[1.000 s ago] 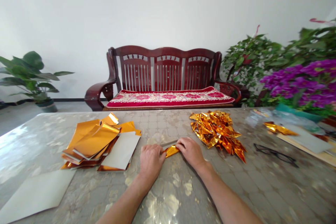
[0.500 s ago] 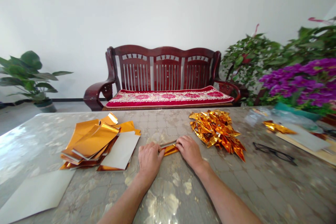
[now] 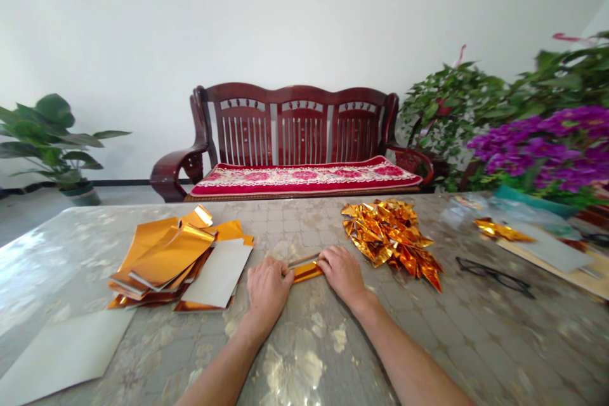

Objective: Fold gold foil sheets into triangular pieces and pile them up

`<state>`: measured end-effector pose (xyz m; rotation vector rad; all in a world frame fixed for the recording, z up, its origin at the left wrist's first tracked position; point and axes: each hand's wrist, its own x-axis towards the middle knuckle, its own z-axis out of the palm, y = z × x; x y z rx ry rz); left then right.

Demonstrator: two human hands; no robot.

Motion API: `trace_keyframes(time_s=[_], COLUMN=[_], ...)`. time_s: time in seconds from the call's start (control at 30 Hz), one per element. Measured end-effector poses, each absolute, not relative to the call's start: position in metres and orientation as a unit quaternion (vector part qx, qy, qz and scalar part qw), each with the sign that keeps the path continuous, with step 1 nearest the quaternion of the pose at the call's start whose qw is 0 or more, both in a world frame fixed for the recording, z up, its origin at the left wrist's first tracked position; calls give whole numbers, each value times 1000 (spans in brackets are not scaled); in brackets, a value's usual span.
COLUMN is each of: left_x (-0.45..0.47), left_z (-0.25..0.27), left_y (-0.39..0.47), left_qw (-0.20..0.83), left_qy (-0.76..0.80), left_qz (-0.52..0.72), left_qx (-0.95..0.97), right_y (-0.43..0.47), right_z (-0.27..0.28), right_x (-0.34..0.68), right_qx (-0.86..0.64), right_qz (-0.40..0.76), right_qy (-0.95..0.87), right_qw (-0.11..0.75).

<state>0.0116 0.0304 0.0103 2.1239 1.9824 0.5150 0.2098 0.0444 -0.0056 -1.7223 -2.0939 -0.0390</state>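
Between my two hands is a narrow folded strip of gold foil paper (image 3: pixel 307 273), lying low over the table. My left hand (image 3: pixel 269 285) grips its left end, fingers curled and thumb pressed along the near edge. At the other end, my right hand (image 3: pixel 340 269) pinches the strip with bent fingers. To the left of my left hand lies a loose stack of gold foil sheets (image 3: pixel 166 250), with a pale sheet (image 3: pixel 217 274) face up on its right side. A heap of folded gold foil pieces (image 3: pixel 392 238) sits beyond my right hand.
The patterned tabletop (image 3: pixel 304 355) holds a large pale sheet (image 3: pixel 66 352) at front left. On the right lie black eyeglasses (image 3: pixel 495 276), boards with a gold piece (image 3: pixel 504 230), and purple flowers (image 3: pixel 542 149). Behind the table stands a wooden bench (image 3: pixel 299 124).
My left thumb has shifted slightly along the foil strip, and more of the strip's gold face shows. My right hand stays almost in place.
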Motion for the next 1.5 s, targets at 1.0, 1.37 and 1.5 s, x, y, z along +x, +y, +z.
trace_keyframes(time_s=[1.0, 1.37, 1.5], left_x=[10, 12, 13], left_z=[11, 7, 2], left_y=[31, 25, 25], left_qw=[113, 11, -2], left_qy=[666, 579, 498], left_qz=[180, 214, 203], left_qx=[715, 787, 843], right_y=[46, 44, 44], right_z=[-8, -5, -4], right_x=[215, 213, 213], right_qx=[-605, -614, -610], right_qz=[24, 33, 30], right_qy=[-762, -751, -754], right_qw=[229, 240, 241])
